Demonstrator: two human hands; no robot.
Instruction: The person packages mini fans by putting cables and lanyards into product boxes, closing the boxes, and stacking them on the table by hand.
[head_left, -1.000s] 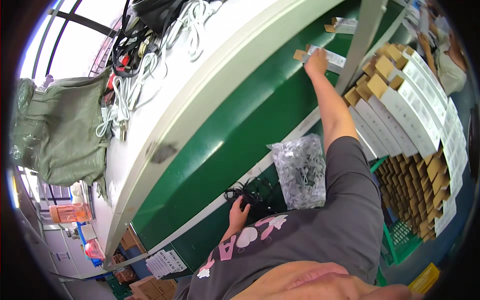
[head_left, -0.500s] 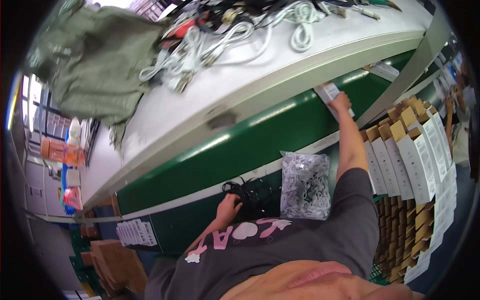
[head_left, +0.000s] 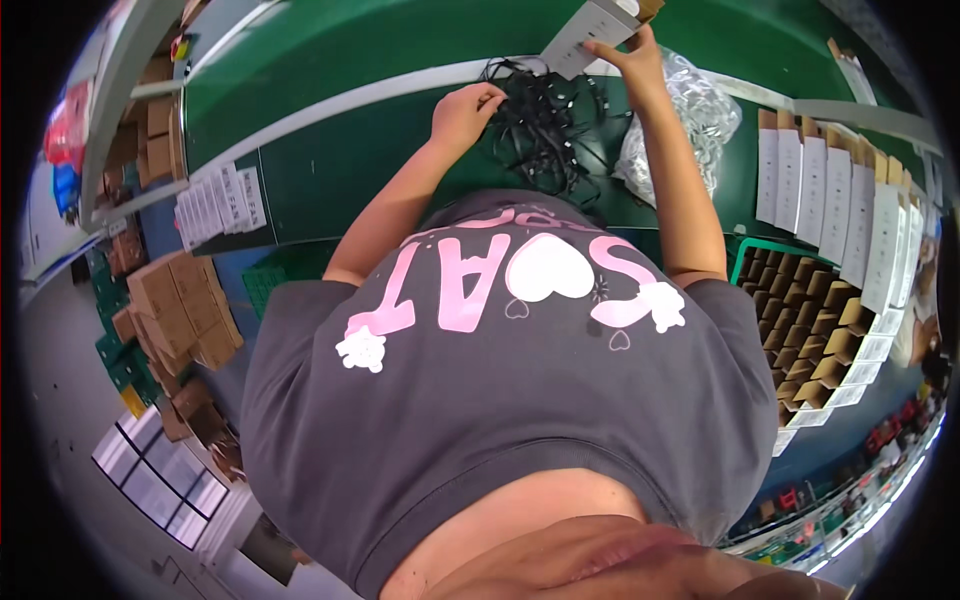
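My right hand (head_left: pixel 643 68) grips a white carton (head_left: pixel 585 37) by its side, thumb on the front face. The carton is tilted, and its brown flap stands open at the top right. Below it a tangled heap of thin black cords (head_left: pixel 545 135) lies on the green bench. At the heap's left edge, my left hand (head_left: pixel 466 118) is closed in a pinch on a black cord; the fingertips partly hide it. Beside my right forearm sits a clear plastic bag of white cables (head_left: pixel 690 120), partly covered by that arm.
A row of white cartons with brown flaps (head_left: pixel 820 190) stands at the right, above a green crate (head_left: pixel 745 262) packed with more cartons. Flat printed white packs (head_left: pixel 220 205) lie at the bench's left end. Brown boxes (head_left: pixel 185 305) are stacked beyond it. A pale rail (head_left: pixel 350 105) crosses the bench.
My right hand has brought the white carton back from the far green surface to above the cord heap; its open flap now shows. My left hand stays by the cords. The view has tipped downward.
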